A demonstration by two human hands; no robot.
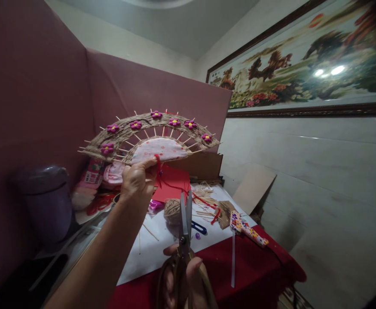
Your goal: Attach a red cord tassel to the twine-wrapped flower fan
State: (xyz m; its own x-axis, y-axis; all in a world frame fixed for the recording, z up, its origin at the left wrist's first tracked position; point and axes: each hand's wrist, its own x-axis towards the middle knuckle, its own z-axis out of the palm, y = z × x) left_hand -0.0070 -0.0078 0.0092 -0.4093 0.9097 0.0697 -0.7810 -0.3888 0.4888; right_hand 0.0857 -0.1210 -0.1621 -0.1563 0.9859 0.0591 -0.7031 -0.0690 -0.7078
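My left hand (140, 177) pinches the lower edge of a fan (161, 148) and holds it up above the table. The fan has thin wooden sticks, a woven twine band with purple flowers, and a half-round patch of pink-spotted white cloth. By my left fingertips a red cord (158, 165) hangs from the fan and trails down to the right. In front of me, lower down, my right hand (188, 274) grips a pair of scissors (184, 227) with the blades slightly parted and pointing up. The blades stand below the fan, apart from it.
On the white sheet (136, 257) lie a ball of twine (172, 211), red paper (175, 184), loose sticks and a dark blue tool (199, 227). A flowered glue gun (247, 229) rests at the right. A purple lidded bin (47, 206) stands left; pink panels rise behind.
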